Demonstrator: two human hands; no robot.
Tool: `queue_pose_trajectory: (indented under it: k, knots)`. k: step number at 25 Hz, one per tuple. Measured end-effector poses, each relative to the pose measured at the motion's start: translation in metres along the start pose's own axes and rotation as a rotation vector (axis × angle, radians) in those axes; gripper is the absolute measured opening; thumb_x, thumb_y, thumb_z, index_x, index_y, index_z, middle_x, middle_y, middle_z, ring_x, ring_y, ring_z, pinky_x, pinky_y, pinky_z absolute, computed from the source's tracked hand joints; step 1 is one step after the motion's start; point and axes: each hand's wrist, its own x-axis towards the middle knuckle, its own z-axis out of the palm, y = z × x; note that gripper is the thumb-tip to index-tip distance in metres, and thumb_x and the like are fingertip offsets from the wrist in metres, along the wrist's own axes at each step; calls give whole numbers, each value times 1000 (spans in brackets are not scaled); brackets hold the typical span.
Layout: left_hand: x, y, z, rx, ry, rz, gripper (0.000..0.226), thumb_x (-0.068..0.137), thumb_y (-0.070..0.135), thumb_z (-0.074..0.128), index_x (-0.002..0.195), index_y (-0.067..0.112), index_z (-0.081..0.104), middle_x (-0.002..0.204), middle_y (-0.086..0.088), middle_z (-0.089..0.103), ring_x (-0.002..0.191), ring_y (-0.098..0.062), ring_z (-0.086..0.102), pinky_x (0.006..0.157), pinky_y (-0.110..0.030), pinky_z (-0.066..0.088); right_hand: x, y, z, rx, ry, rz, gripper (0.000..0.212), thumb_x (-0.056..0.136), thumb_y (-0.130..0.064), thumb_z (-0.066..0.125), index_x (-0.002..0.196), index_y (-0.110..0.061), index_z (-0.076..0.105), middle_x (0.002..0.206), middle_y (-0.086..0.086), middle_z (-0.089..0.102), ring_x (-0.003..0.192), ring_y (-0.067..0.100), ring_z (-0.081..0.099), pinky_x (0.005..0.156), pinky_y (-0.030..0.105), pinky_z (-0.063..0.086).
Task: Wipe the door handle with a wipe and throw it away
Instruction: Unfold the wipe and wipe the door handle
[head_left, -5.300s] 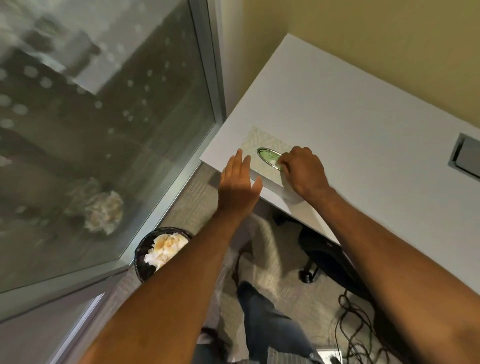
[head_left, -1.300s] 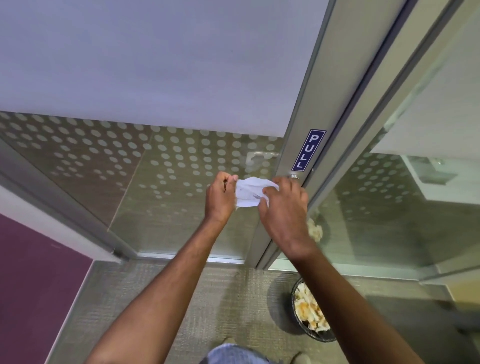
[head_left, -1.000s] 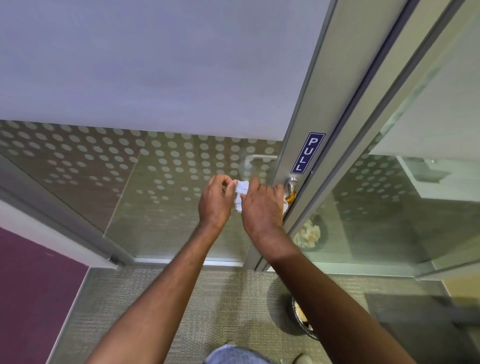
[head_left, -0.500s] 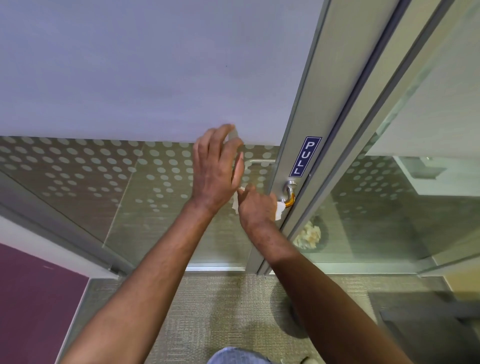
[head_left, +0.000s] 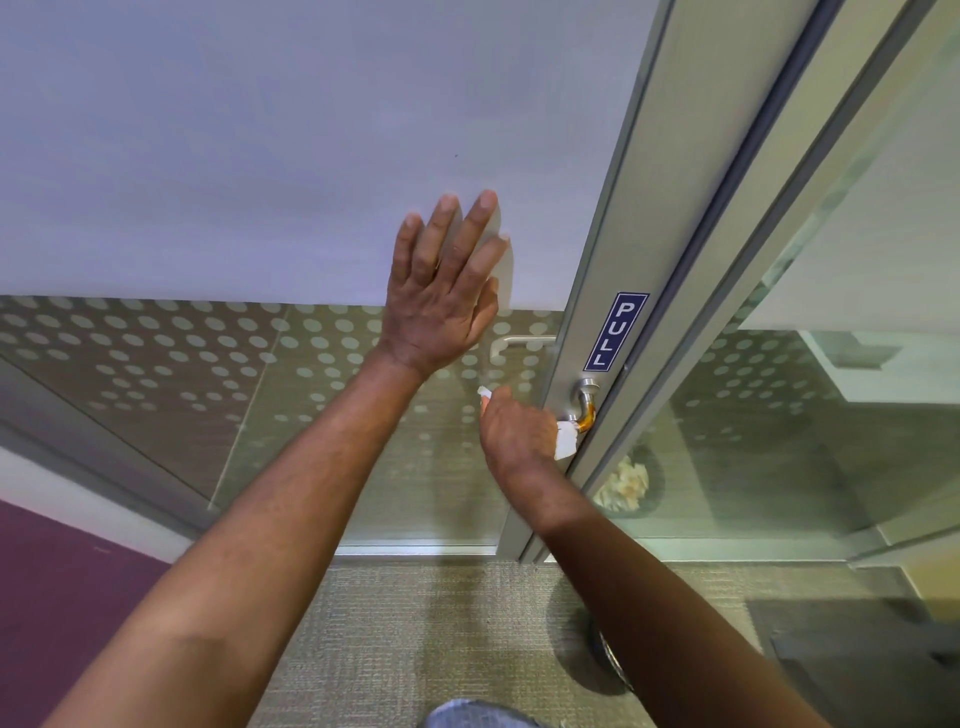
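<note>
The metal door handle (head_left: 586, 400) curves out of the grey door frame just below a blue PULL label (head_left: 616, 331). My right hand (head_left: 514, 431) is closed around a white wipe (head_left: 565, 441) and presses it against the lever part of the handle, which the hand hides. Bits of the wipe show on both sides of the fist. My left hand (head_left: 444, 291) lies flat with fingers spread on the frosted glass door (head_left: 260, 156), up and left of the handle.
A black waste bin (head_left: 605, 654) stands on the carpet below my right forearm, mostly hidden by it; its reflection with crumpled paper (head_left: 626, 483) shows in the glass panel to the right. Dotted glass runs along the door's lower part.
My left hand let go of the wipe and rose to rest flat on the door. My right hand has carried the wipe onto the handle and holds it there.
</note>
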Motion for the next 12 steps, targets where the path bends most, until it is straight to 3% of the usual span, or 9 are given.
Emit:
queue_pose_trajectory:
  k: [2,5,9,12]
  knots:
    - [-2,-2,4,31,1,11,58,98,24,60,152,16,38,166,-10,30,158,-35,14,133,-49,2,7,-5,-3,31,-39,41,32,109,-35,30,117,-16,55,99,1,73,91,27,73,68,35,40]
    - [-4,-2,8,45,5,7,61,98,26,59,154,17,34,169,-7,20,164,-28,-2,133,-49,0,-5,-1,2,10,75,-10,27,109,-34,29,115,-17,49,93,2,71,83,25,71,67,36,37]
    - [-5,-4,10,48,9,10,63,98,26,58,155,17,33,169,-8,20,163,-28,-5,133,-50,-1,-28,9,12,-123,166,-110,32,105,-15,37,137,-9,37,98,6,55,84,22,53,77,38,45]
    - [-5,-4,11,54,13,10,63,99,27,58,156,17,32,169,-8,20,163,-28,-4,133,-50,0,-15,5,2,-111,97,-109,20,101,-15,52,120,-12,44,89,3,63,76,21,62,67,36,44]
